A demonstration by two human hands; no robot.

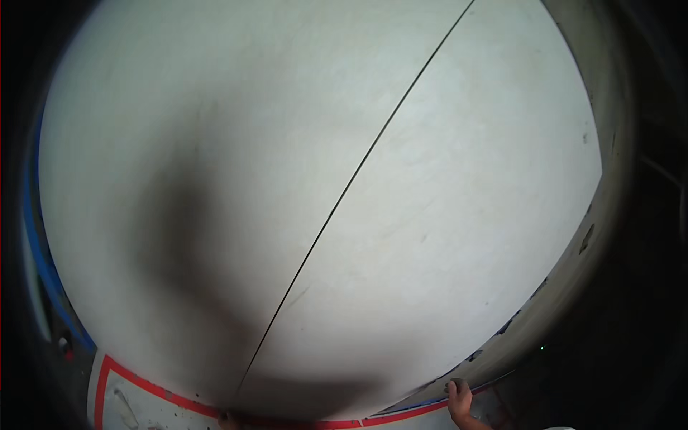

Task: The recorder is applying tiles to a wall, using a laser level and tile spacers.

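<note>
A large pale white sheet point(459, 215) fills most of the view. A thin dark straight line point(344, 188) runs across it from the top right to the lower left; whether it is a seam or a cord I cannot tell. My right hand point(459, 403) is at the sheet's near right edge, fingers curled round something small and dark that I cannot make out. Only a small, shadowed part of my left hand point(228, 421) shows at the bottom, beside the lower end of the dark line. Its fingers are mostly hidden.
A white board with a red border stripe point(154, 391) lies along the near edge. A worn grey-brown rim point(573, 254) with chipped marks follows the right side. Blue edging point(39, 244) shows at the far left. Soft dark shadows fall over the sheet's left and near parts.
</note>
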